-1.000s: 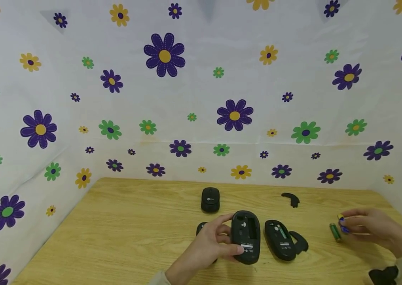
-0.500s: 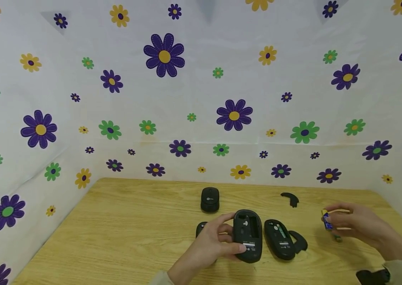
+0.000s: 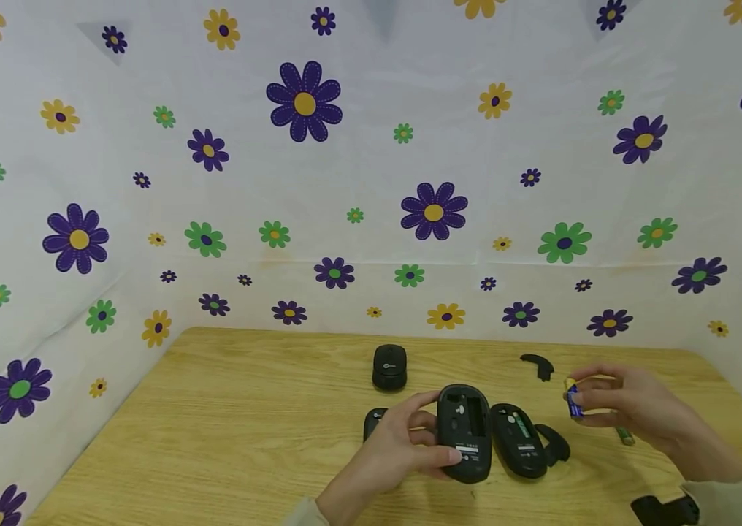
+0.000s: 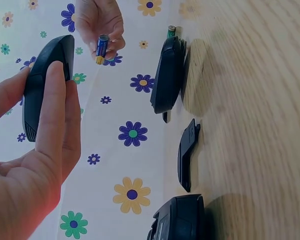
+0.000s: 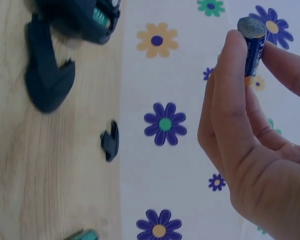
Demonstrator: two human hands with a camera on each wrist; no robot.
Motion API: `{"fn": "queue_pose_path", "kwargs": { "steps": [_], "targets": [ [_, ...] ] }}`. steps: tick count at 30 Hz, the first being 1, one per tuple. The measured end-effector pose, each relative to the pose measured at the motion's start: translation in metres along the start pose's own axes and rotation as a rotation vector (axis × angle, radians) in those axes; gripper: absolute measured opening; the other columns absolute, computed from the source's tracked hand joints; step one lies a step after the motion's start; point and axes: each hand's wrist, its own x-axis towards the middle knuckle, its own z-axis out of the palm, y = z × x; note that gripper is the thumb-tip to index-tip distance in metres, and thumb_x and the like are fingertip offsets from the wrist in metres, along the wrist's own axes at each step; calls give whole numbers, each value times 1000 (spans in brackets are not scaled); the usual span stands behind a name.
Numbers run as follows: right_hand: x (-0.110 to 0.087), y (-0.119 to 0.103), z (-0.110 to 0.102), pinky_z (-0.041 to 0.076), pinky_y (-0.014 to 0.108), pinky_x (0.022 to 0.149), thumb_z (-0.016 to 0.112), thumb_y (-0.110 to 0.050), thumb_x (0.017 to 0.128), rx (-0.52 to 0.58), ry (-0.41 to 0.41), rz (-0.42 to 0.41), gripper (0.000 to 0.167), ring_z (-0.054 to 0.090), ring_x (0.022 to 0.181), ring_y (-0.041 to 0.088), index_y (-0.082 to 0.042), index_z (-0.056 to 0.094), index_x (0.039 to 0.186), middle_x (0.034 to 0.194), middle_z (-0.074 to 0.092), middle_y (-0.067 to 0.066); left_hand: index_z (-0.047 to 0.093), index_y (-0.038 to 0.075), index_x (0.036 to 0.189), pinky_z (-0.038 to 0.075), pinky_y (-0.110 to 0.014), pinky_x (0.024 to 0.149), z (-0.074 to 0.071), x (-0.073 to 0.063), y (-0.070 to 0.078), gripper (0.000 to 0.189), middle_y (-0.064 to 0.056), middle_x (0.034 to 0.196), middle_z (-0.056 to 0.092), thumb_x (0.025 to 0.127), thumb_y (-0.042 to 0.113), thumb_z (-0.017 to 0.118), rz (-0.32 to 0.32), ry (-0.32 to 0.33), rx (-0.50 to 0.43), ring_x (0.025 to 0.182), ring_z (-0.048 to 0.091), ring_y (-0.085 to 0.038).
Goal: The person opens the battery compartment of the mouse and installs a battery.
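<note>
My left hand [image 3: 397,453] grips a black computer mouse [image 3: 465,434], its underside facing up with the battery slot bare. Between thumb and fingertips my right hand [image 3: 637,405] pinches a blue and yellow battery [image 3: 574,399]; the right wrist view shows this battery [image 5: 252,47] with its flat end up. Right beside the held mouse, a second overturned mouse [image 3: 519,442] lies on the table with a green battery [image 3: 520,426] in its slot. A loose black cover [image 3: 555,445] touches its right side. Another green battery [image 3: 624,435] lies partly hidden beneath my right hand.
A closed black mouse [image 3: 389,367] stands at the back, and another mouse [image 3: 374,420] is mostly hidden behind my left hand. A small black cover [image 3: 538,367] lies at the back right. Near my right sleeve is another black piece [image 3: 663,511]. A flowered sheet [image 3: 358,168] borders the wooden table [image 3: 226,424].
My right hand has moved left with the blue and yellow battery, away from the green battery on the table. My left hand and its mouse have shifted slightly right.
</note>
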Motion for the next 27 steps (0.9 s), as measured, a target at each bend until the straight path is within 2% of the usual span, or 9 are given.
{"fn": "queue_pose_path", "kwargs": {
  "steps": [3, 7, 14, 21, 27],
  "targets": [
    [2, -3, 8, 62, 38, 80, 57, 3, 101, -11, 9, -14, 19, 70, 91, 18, -9, 63, 115, 105, 65, 5, 44, 6, 152, 64, -38, 70, 1, 1, -1, 78, -12, 102, 69, 81, -12, 73, -2, 1, -10, 93, 71, -26],
    [4, -6, 17, 62, 38, 80, 56, 4, 100, -9, -11, -60, 20, 70, 90, 18, -10, 63, 113, 103, 65, 4, 44, 5, 152, 64, -38, 70, 2, 0, -2, 78, -12, 103, 69, 81, -12, 73, -15, 11, -11, 94, 71, -26],
    [8, -12, 32, 63, 39, 80, 53, 6, 101, 13, -57, -130, 23, 69, 89, 19, -13, 63, 109, 100, 65, 3, 46, 9, 151, 63, -40, 73, 4, 0, -2, 77, -13, 106, 65, 83, -13, 74, -70, 31, -31, 96, 70, -25],
    [11, -19, 45, 62, 41, 81, 52, 5, 102, -22, -70, -141, 17, 66, 90, 17, -9, 60, 108, 102, 65, 6, 45, 8, 152, 64, -40, 73, 7, 3, -3, 77, -12, 105, 67, 83, -14, 72, -53, 13, -39, 97, 70, -25],
    [13, -23, 52, 62, 42, 81, 51, 5, 102, -29, -93, -176, 16, 67, 90, 18, -8, 59, 108, 104, 64, 8, 46, 9, 151, 64, -40, 73, 10, 5, -3, 77, -12, 105, 68, 83, -14, 72, -65, 20, -34, 96, 70, -24]
  ]
}}
